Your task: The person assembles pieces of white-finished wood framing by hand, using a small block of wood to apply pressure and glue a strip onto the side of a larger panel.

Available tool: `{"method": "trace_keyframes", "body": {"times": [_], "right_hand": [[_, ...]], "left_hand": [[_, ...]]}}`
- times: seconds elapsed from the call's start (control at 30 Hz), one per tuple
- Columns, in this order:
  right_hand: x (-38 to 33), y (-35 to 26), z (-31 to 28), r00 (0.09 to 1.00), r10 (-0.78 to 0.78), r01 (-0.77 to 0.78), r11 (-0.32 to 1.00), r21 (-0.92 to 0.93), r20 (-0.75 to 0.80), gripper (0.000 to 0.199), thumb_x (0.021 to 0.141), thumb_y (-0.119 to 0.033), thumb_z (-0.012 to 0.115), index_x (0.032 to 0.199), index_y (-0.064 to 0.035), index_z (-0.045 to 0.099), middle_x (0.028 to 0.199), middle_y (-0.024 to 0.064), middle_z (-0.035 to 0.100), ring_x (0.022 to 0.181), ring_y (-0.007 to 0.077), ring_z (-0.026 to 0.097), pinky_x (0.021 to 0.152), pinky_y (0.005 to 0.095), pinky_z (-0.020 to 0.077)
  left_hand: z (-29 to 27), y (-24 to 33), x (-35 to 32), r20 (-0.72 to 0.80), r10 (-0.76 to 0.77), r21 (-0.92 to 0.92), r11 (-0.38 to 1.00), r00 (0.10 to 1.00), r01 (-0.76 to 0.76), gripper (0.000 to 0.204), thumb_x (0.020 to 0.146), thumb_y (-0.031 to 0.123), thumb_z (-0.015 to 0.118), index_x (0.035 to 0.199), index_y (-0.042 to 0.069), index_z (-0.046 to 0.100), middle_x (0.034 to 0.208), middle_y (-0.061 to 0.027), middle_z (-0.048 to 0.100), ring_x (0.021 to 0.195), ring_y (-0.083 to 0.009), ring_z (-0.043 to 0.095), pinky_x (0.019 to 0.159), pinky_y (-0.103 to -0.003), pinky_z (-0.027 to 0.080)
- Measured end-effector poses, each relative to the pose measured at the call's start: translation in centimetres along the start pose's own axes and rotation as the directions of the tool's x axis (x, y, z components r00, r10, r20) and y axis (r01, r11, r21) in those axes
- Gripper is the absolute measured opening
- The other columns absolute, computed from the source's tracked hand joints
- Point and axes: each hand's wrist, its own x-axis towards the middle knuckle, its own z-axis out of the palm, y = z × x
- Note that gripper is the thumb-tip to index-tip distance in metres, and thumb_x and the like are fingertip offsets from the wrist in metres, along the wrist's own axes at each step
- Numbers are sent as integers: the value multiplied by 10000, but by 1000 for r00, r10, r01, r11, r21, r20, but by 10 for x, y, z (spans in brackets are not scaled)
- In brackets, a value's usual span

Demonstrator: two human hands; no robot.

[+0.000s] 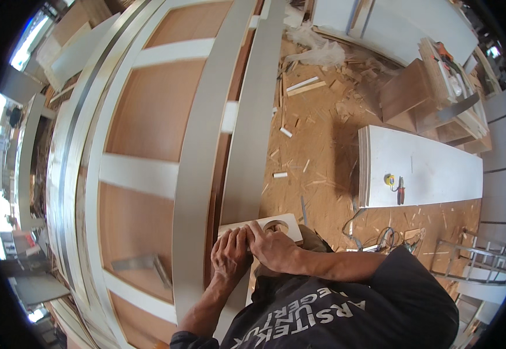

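Observation:
A small white board (292,225) with a round cut-out lies across the edge of a long pale strip, close to my body. My left hand (229,256) is closed, its knuckles up, at the left end of this board. Right beside it, my right hand (273,249) is closed over the board next to the hole, its thumb side touching the left hand. What sits under the curled fingers is mostly hidden. A try square (145,264) rests on the large white-framed panel with brown insets (139,171), left of my hands.
To the right, a stack of white boards (427,163) carries a yellow tape measure (389,180) and pliers (401,191). Behind it stands a wooden box (407,93) with tools on top. Offcuts and shavings litter the brown floor (317,139). A cable (354,230) and metal ladder (479,256) lie nearby.

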Motion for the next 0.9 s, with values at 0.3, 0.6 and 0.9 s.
{"method": "trace_keyframes", "body": {"times": [0.3,0.6,0.9], "right_hand": [[108,221,-82,988,102,-97,994,44,-118,247,905,-206,641,974,17,724,1180,248,543,721,250,727,574,329,596],[226,460,-178,995,76,-75,997,23,-57,198,911,-181,631,971,-16,722,1140,232,555,793,251,724,590,334,609],[352,648,-263,996,87,-86,996,31,-22,215,920,-173,654,1035,-9,731,1160,197,560,908,276,736,695,334,638]], "left_hand": [[71,-25,278,-14,131,-5,991,991,-131,218,832,80,686,1048,62,670,993,-92,742,964,-286,743,850,-382,592],[143,-39,544,-43,103,-21,994,994,-104,274,776,186,778,1020,106,682,926,-88,718,843,-303,732,739,-393,588],[202,-72,769,-74,63,8,998,995,-62,180,845,183,711,1001,99,678,904,-90,719,821,-294,729,744,-396,581]]}}
